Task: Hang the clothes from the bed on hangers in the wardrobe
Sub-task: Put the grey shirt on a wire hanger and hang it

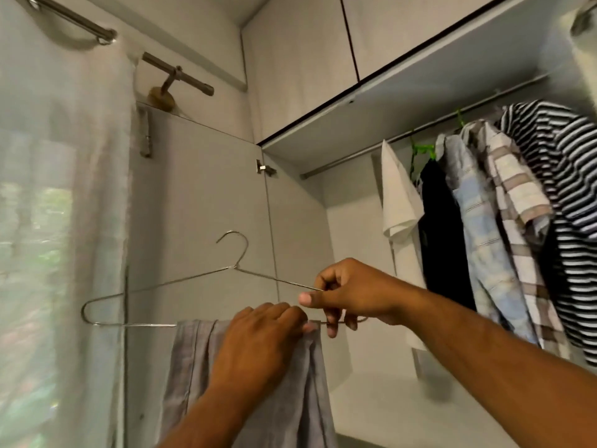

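The fingers (332, 328) of the right hand (349, 295) are curled tight round the right end of a wire hanger (235, 268). They hold both the sloping upper wire and the bottom bar there, with the thumb stretched out leftward. The fingers (290, 313) of the left hand (258, 347) lie nearly straight and relaxed. They are spread flat on a grey cloth (193, 367), with their tips at the bottom bar just beside the right hand. They press the cloth and do not wrap round it.

The grey cloth is folded over the hanger's bottom bar and hangs straight down from it, filling the right half of the bar. The left half of the bar is bare wire. The hanger is held level in the air in front of the open wardrobe door (200, 205), its hook pointing up and free of any rail.

To the right, inside the wardrobe (355, 221), a rail (355, 155) carries 5 garments side by side. They are a white shirt (399, 202), a black garment (442, 237), a pale blue shirt (478, 221), a checked shirt (517, 195) and a black-and-white striped top (562, 163). A green hanger (423, 150) shows above the black one. A shelf (403, 409) lies below them, and closed upper cupboards (300, 59) sit above. On the far left a sheer curtain (58, 189) hangs from a metal rod (181, 76).
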Demonstrator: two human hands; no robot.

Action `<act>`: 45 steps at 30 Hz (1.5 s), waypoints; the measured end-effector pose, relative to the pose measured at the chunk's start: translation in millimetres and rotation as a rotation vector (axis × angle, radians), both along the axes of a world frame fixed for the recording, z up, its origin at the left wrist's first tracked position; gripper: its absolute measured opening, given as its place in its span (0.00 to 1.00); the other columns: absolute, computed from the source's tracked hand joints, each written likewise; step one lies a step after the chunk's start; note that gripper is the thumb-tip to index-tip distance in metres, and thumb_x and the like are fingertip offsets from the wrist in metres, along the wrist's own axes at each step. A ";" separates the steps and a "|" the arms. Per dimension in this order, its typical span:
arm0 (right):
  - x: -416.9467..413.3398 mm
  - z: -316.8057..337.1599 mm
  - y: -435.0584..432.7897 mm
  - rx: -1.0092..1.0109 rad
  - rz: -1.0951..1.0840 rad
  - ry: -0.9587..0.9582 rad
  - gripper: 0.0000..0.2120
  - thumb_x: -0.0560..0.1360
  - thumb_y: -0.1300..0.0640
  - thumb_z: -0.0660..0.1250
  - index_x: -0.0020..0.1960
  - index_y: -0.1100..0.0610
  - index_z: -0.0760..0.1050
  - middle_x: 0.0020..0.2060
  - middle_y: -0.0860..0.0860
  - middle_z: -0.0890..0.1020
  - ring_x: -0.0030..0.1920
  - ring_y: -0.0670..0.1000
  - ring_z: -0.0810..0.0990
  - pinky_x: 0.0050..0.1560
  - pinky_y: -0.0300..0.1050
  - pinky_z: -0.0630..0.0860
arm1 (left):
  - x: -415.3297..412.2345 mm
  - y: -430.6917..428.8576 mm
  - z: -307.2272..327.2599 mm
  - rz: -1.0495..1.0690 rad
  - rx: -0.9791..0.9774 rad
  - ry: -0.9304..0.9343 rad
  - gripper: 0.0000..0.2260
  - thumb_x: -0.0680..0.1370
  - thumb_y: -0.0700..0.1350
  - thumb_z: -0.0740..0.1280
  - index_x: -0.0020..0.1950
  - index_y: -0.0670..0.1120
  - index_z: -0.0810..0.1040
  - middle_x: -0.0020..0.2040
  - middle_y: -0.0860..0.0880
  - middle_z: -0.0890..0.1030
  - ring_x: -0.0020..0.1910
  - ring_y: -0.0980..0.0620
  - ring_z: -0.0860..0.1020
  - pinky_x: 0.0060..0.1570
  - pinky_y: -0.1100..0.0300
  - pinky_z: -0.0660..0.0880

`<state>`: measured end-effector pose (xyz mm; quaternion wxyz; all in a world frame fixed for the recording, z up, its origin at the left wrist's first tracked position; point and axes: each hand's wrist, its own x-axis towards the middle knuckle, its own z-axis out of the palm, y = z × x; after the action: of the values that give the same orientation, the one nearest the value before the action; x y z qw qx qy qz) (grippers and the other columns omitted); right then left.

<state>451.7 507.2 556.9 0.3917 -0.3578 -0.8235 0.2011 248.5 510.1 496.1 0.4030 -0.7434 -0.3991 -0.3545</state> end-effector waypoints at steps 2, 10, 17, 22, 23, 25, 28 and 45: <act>17.2 6.6 16.1 0.052 0.031 -0.015 0.16 0.78 0.45 0.70 0.44 0.59 0.80 0.36 0.57 0.85 0.42 0.56 0.87 0.36 0.42 0.77 | -2.7 32.7 6.5 -0.064 -0.039 -0.007 0.09 0.80 0.59 0.56 0.50 0.60 0.75 0.41 0.61 0.79 0.38 0.61 0.77 0.38 0.66 0.70; 52.7 28.4 123.9 0.295 -0.013 0.172 0.23 0.77 0.38 0.63 0.35 0.56 0.76 0.32 0.49 0.75 0.35 0.47 0.73 0.45 0.43 0.76 | 44.2 152.8 47.6 -0.286 0.015 -0.119 0.20 0.81 0.67 0.50 0.51 0.57 0.76 0.43 0.59 0.81 0.43 0.59 0.77 0.41 0.63 0.73; 96.2 60.8 210.3 0.423 -0.161 0.008 0.17 0.77 0.40 0.68 0.43 0.54 0.76 0.29 0.46 0.73 0.33 0.46 0.71 0.37 0.43 0.72 | 81.2 268.9 81.9 -0.433 -0.061 -0.083 0.28 0.79 0.72 0.42 0.53 0.58 0.75 0.43 0.60 0.80 0.42 0.59 0.77 0.41 0.57 0.75; 109.5 75.4 281.7 0.228 -0.340 0.108 0.14 0.83 0.45 0.61 0.51 0.57 0.72 0.43 0.55 0.86 0.35 0.54 0.85 0.25 0.44 0.76 | 104.4 341.8 101.8 -0.512 -0.022 -0.040 0.22 0.82 0.68 0.48 0.52 0.58 0.76 0.41 0.61 0.79 0.41 0.61 0.77 0.40 0.57 0.75; 116.2 82.5 282.0 0.160 -0.357 0.101 0.15 0.84 0.46 0.59 0.52 0.59 0.71 0.40 0.58 0.86 0.29 0.56 0.83 0.23 0.41 0.73 | 111.0 348.6 110.9 -0.521 -0.001 -0.026 0.21 0.82 0.68 0.48 0.52 0.58 0.76 0.41 0.61 0.78 0.40 0.62 0.76 0.40 0.58 0.75; 123.0 91.4 295.0 0.162 -0.365 0.107 0.16 0.85 0.48 0.58 0.50 0.61 0.73 0.31 0.60 0.82 0.19 0.52 0.72 0.21 0.35 0.64 | 119.6 368.8 122.5 -0.539 0.017 -0.016 0.21 0.82 0.67 0.48 0.52 0.58 0.75 0.41 0.61 0.78 0.40 0.62 0.76 0.41 0.57 0.76; 120.8 116.6 334.7 0.285 -0.501 0.221 0.16 0.84 0.51 0.61 0.46 0.61 0.76 0.25 0.57 0.76 0.16 0.48 0.64 0.22 0.32 0.59 | 130.6 432.8 149.0 -0.592 0.096 -0.016 0.22 0.83 0.66 0.47 0.54 0.57 0.76 0.44 0.59 0.79 0.42 0.60 0.75 0.42 0.55 0.75; 94.1 294.5 432.3 0.689 -1.503 -0.462 0.16 0.82 0.57 0.63 0.44 0.66 0.83 0.33 0.56 0.83 0.24 0.51 0.75 0.25 0.39 0.72 | 169.7 600.7 254.3 -0.714 0.105 -0.203 0.17 0.83 0.56 0.60 0.71 0.56 0.71 0.70 0.56 0.75 0.69 0.53 0.71 0.70 0.50 0.68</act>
<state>545.8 939.5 851.4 0.3301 -0.7015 -0.4422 -0.4510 418.2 1110.8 750.4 0.2498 -0.7752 -0.1338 -0.5645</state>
